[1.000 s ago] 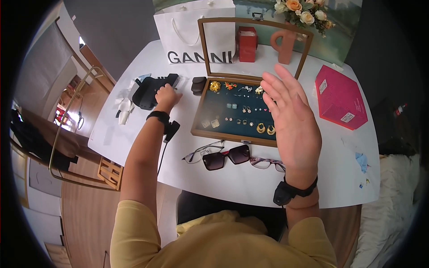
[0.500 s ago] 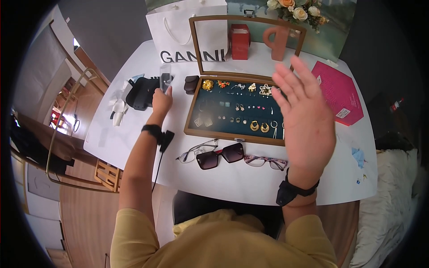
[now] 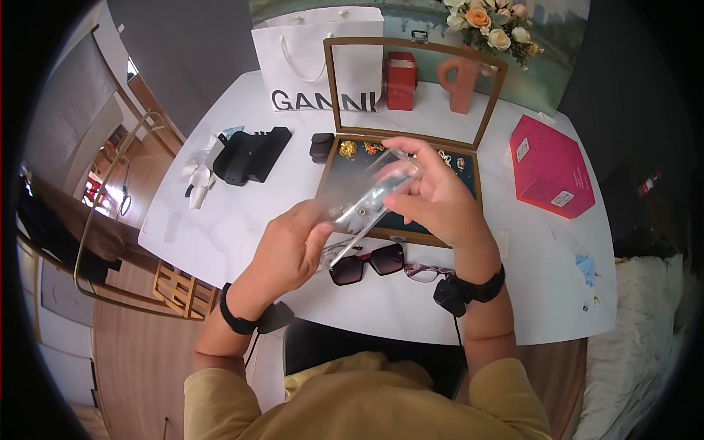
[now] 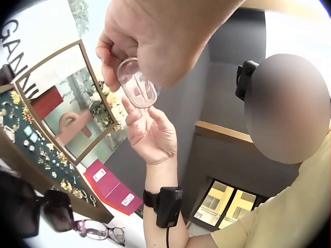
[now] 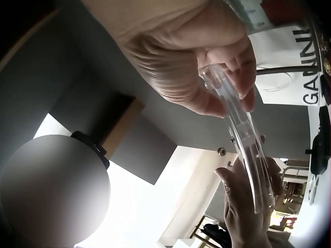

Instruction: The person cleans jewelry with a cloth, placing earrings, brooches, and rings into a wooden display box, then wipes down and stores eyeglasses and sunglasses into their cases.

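A clear plastic case (image 3: 367, 207), long with rounded ends, is held up between both hands above the front of the jewelry box (image 3: 478, 172). My left hand (image 3: 287, 246) grips its lower left end with the thumb on the near side. At the upper right end, my right hand (image 3: 436, 194) pinches it between thumb and fingers. The right wrist view shows the case (image 5: 243, 134) edge-on, both hands on it. Sunglasses (image 3: 367, 265) and two other pairs of glasses lie below the hands on the table.
A black case (image 3: 249, 155) and crumpled wrapping (image 3: 198, 176) lie at the left. The box's glass lid stands raised before a white paper bag (image 3: 315, 66), a red box (image 3: 401, 81) and a pink vase (image 3: 460, 86). A magenta box (image 3: 550, 167) sits at the right.
My left hand has brought the clear case from beside the black case to the middle. My right hand has come down and inward and taken hold of its other end.
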Tool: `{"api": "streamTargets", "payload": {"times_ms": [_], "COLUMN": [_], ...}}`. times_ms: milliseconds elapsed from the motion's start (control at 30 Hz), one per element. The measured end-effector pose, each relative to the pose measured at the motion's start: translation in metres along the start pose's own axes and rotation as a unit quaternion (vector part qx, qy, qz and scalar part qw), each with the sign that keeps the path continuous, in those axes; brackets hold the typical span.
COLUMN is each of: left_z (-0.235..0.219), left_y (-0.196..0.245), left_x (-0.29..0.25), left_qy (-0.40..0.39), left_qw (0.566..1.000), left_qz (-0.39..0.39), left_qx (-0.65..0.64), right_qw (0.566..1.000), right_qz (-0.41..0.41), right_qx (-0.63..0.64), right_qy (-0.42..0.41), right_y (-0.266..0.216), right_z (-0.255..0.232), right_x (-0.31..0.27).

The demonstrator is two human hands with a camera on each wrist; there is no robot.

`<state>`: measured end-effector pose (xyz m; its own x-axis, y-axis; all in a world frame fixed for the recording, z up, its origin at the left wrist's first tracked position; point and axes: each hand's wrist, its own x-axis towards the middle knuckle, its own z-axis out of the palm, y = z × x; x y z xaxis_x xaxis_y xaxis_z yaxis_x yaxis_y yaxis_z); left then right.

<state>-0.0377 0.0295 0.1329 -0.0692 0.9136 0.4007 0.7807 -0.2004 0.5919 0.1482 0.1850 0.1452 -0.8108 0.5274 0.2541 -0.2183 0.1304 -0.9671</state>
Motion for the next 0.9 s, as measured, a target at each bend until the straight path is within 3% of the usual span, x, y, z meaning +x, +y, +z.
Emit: {"api": "streamTargets", "payload": {"times_ms": [167,200,233,300,367,467,567,600,633,700,767,833,900], "left_z": [-0.024,-0.027,-0.025,-0.019,-0.016,-0.014,-0.012,-0.011,-0.013,-0.013,-0.014,0.001,0.017], "left_y": [0.011,0.017,0.015,0.009,0.019,0.029,0.02,0.021,0.02,0.011,0.012,0.022,0.027], "left_x": [0.002,0.004,0.005,0.006,0.007,0.01,0.013,0.012,0.013,0.013,0.015,0.018,0.021], "left_qy": [-0.027,-0.023,0.002,0.051,0.043,0.023,0.067,0.068,0.048,0.048,0.038,0.146,0.181], "left_qw": [0.973,0.974,0.996,0.98,0.967,0.957,0.974,0.997,0.992,0.957,0.951,0.947,0.934], "left_qz": [-0.091,-0.128,-0.06,0.077,0.087,0.093,0.081,0.005,-0.05,-0.081,-0.074,-0.031,-0.024], "left_qx": [-0.209,-0.185,-0.064,0.178,0.236,0.274,0.202,0.021,-0.102,-0.274,-0.297,-0.284,-0.308], "right_qw": [0.997,0.999,0.999,0.997,0.987,0.986,0.99,0.99,0.99,0.978,0.969,0.956,0.929], "right_qz": [0.016,0.019,0.021,0.019,0.01,-0.006,-0.06,-0.075,-0.089,-0.174,-0.18,-0.179,-0.213], "right_qx": [0.053,0.028,0.003,-0.068,-0.16,-0.164,-0.12,-0.108,-0.098,-0.081,-0.126,-0.181,-0.244], "right_qy": [-0.045,-0.039,-0.033,-0.012,0.016,0.031,0.052,0.051,0.052,0.077,0.109,0.147,0.18], "right_y": [-0.006,-0.007,-0.008,-0.006,0.0,0.001,0.005,0.007,0.01,0.006,0.002,-0.001,-0.005], "right_z": [-0.005,-0.006,-0.006,-0.005,-0.002,0.0,0.004,0.002,0.0,0.002,-0.001,-0.01,-0.023], "right_x": [-0.001,-0.001,-0.002,-0.003,-0.004,-0.003,-0.001,0.0,0.0,-0.001,-0.004,-0.007,-0.012]}}
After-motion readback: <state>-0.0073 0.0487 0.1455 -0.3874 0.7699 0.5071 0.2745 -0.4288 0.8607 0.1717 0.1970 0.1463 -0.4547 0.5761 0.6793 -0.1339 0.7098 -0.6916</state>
